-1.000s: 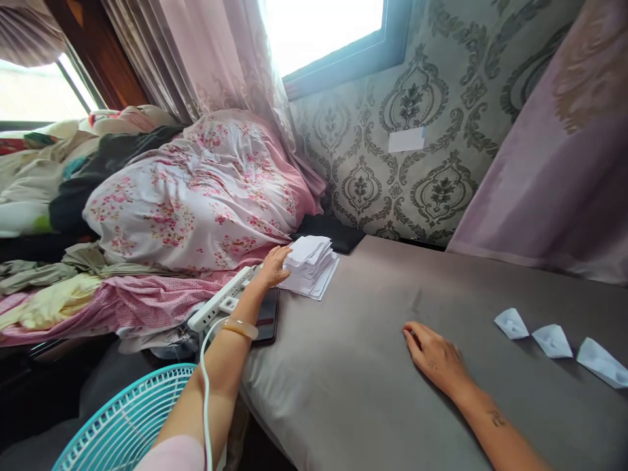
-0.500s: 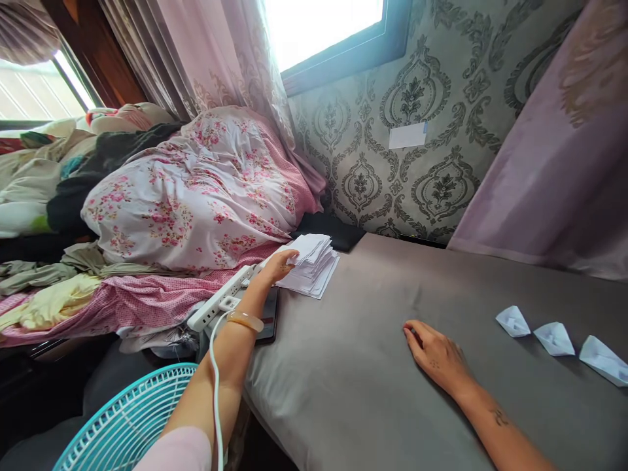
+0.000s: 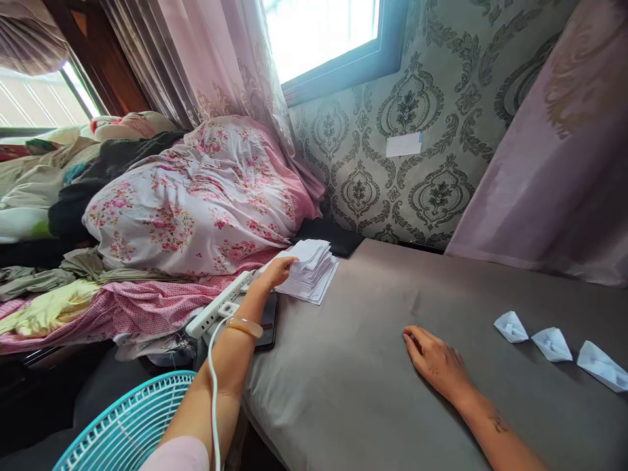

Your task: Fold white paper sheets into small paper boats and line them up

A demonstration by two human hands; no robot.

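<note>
My left hand point(image 3: 280, 271) reaches to the near left side of a thick, uneven stack of white paper point(image 3: 310, 275). Its thumb lies against the top sheets, and the other fingers are mostly hidden behind the hand. On the grey padded surface point(image 3: 363, 366) rests my right hand point(image 3: 436, 363), palm down with loosely bent fingers and nothing in it. Farther right sit three folded white paper pieces in a row: a small one point(image 3: 511, 326), a middle one point(image 3: 552, 344) and a longer one point(image 3: 602, 365).
Beside my left forearm lie a white power strip point(image 3: 220, 304) with a white cable and a dark flat device point(image 3: 267, 333). A turquoise fan point(image 3: 132, 418) stands below. Floral bedding point(image 3: 196, 196) is heaped at left; a black flat item point(image 3: 338, 239) lies behind the paper.
The view has tilted up slightly, so everything appears a little lower. My left hand stays at the paper stack, and my right hand keeps its place on the surface.
</note>
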